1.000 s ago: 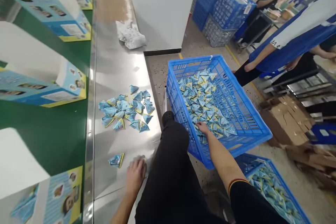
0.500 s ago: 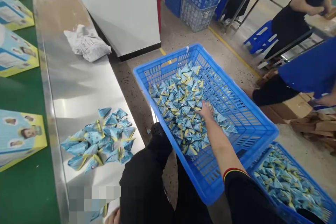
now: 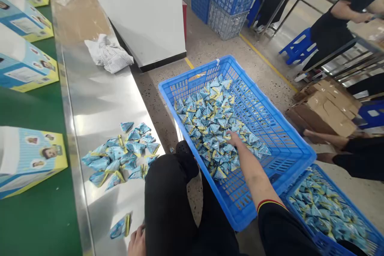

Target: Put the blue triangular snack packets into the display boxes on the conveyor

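My right hand (image 3: 233,139) reaches down into a large blue plastic crate (image 3: 288,144). Its fingers are curled into a heap of small triangular blue-and-yellow packets (image 3: 207,116), and the fingertips are partly hidden among them. At the bottom edge, beside my knee, my left hand (image 3: 137,242) lies on the metal table (image 3: 102,204) with fingers stretched out and nothing seen in them. Close to it lies a single triangular packet (image 3: 120,227). Farther up the table, a loose group of such packets (image 3: 117,155) is spread out.
A second blue crate of packets (image 3: 330,208) stands at lower right. Printed boxes (image 3: 33,160) line a green belt (image 3: 36,228) on the left. A striped cloth (image 3: 109,54) lies on the table by a white pillar (image 3: 150,12). Co-workers and cardboard (image 3: 327,108) are at right.
My right hand's spread fingers have curled down into the packets. My left hand shows more beside a packet. The view has shifted slightly, and a co-worker at right has moved.
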Available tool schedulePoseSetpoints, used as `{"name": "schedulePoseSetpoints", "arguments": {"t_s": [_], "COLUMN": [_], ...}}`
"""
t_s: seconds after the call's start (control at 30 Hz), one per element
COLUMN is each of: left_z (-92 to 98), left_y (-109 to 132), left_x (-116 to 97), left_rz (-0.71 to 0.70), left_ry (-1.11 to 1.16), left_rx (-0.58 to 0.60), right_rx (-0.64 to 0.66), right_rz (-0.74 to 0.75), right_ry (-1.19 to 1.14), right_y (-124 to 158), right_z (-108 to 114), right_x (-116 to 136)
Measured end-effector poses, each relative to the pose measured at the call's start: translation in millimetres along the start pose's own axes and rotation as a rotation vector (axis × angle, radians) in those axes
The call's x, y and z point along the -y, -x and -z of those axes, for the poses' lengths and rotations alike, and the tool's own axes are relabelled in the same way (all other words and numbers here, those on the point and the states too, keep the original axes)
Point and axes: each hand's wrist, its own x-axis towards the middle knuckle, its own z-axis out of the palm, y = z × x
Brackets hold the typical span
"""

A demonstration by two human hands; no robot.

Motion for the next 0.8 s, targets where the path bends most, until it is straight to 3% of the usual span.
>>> {"name": "schedulePoseSetpoints", "arguments": {"t_s": [0.1, 0.17, 0.3, 0.43, 0.53, 0.57, 0.63, 0.73, 0.8], "left_z": [-1.5, -2.0, -7.9, -13.9, -17.0, -18.1, -20.7, -24.9, -27.4], "left_y": [-5.1, -6.4, -7.6, -9.1, -6.4, -5.2, -3.5, -2.4, -1.3], "left_x": [-5.2, -16.4, -40.1, -49.9, -51.6, -52.3, -54.2, -56.9, -57.5], "left_rz": [-0.028, -0.021, 0.047, 0.123, 0.159, 0.160, 0.155, 0.169, 0.205], "left_ry": [-0.037, -0.063, -0.061, -0.025, 0.007, 0.017, 0.038, 0.081, 0.119], "left_rx": [0.044, 0.007, -0.109, -0.188, -0.244, -0.261, -0.283, -0.288, -0.298], "right_rx": [-0.075, -0.128, -0.234, -0.538, -0.647, -0.642, -0.458, -0.034, 0.161], "right_rz": [0.089, 0.152, 0.315, 0.595, 0.852, 0.976, 1.200, 1.362, 1.364], "right_ry": [-0.038, -0.052, -0.074, -0.310, -0.452, -0.493, -0.550, -0.402, -0.163], "right_y": [15.5, 25.6, 45.5, 81.7, 134.6, 154.5, 190.9, 225.9, 236.1], "right_z": [30.0, 50.6, 95.9, 149.1, 172.4, 171.7, 153.8, 92.2, 41.8], "right_x": [-11.6, -12.1, 9.5, 70.1, 148.7, 180.6, 249.7, 350.5, 402.1]}}
